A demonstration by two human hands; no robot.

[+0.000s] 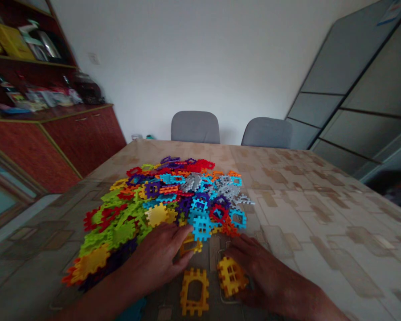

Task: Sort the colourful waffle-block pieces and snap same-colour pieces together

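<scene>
At seven o'clock, left hand (169,252) is spread at a yellow frame (198,246); snagging could shift the block pile (167,189). At five, right hand (254,265) pinches a yellow window block (231,273); loosening could drop it.

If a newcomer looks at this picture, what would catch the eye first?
The heap of colourful notched plastic pieces, mostly on the table's left, probably strikes first. Next come the left hand at the heap's near edge and the right hand around a yellow window piece. Between the hands lies a yellow frame with an arched opening.
</scene>
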